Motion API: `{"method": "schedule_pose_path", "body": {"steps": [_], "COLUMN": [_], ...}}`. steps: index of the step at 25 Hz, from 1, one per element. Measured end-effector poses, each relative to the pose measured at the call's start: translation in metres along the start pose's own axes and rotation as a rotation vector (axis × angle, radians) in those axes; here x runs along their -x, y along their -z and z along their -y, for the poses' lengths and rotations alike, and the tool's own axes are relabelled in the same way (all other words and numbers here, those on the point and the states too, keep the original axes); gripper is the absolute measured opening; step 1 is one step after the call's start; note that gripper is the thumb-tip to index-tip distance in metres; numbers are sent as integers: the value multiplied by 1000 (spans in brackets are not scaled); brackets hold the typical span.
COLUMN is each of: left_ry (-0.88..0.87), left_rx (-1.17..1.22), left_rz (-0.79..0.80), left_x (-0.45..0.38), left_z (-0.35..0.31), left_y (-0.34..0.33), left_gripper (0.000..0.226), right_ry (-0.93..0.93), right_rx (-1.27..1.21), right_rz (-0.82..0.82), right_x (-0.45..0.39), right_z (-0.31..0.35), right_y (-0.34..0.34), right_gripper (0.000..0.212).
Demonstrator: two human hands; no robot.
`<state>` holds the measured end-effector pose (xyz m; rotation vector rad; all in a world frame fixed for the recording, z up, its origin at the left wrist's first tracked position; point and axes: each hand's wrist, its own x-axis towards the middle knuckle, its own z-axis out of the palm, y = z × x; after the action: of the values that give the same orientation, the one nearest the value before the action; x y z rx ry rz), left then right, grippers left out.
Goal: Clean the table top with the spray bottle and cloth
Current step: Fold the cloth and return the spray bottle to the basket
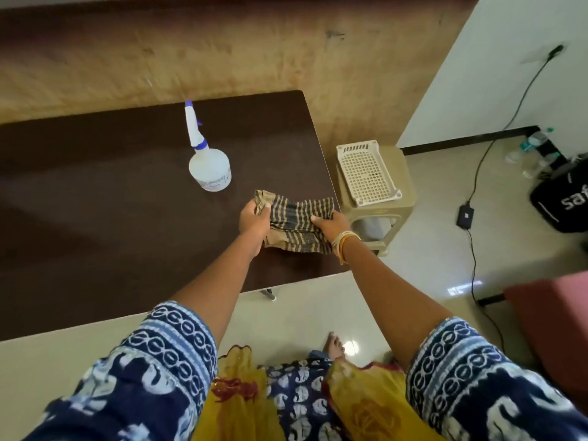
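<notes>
Your left hand (254,221) and right hand (331,225) both grip the striped cloth (294,218), stretched between them near the table top's (111,202) right edge. The spray bottle (208,160) stands upright beyond your left fingers, so that hand is likely nearer for reaching it.

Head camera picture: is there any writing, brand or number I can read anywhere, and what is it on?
"saf": white letters on the black bag on the floor, cut off by the picture's edge.
Label on the spray bottle: printed lines, too small and blurred to read.
Nothing else readable.
</notes>
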<state>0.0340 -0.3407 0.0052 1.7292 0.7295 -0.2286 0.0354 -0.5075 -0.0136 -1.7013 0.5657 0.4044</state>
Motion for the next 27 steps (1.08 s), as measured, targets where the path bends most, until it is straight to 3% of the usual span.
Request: {"method": "schedule_pose_path", "body": {"steps": [3, 6, 8, 10, 13, 15, 18, 21, 24, 27], "left_ry": [59, 181, 250, 281, 242, 205, 186, 237, 150, 98], "left_rx": [-18, -71, -109, -105, -145, -154, -198, -122, -107, -51], "left_rz": [-69, -19, 5, -34, -101, -173, -295, -339, -298, -204], "left_x": [-12, -30, -38, -42, -57, -74, -96, -110, -121, -132], "left_z": [11, 28, 28, 14, -14, -30, -46, -48, -47, -51], "left_y": [-8, -2, 7, 18, 38, 52, 72, 85, 96, 99], "left_gripper": [37, 40, 23, 11, 22, 30, 41, 55, 65, 61], "right_ry": [18, -23, -74, -27, 81, 151, 246, 355, 417, 425], "right_rx": [191, 407, 565, 824, 1089, 1101, 992, 764, 563, 504], "right_rz": [85, 117, 124, 97, -13, -8, 159, 335, 458, 554], "right_x": [-26, -48, -58, -61, -69, -79, -95, -97, -97, -103], "right_z": [2, 4, 12, 32, 66, 89, 119, 143, 161, 173], "right_y": [11, 12, 13, 11, -9, -34, -82, -135, -177, -196], "right_gripper": [39, 36, 36, 36, 42, 46, 50, 77, 107, 105]}}
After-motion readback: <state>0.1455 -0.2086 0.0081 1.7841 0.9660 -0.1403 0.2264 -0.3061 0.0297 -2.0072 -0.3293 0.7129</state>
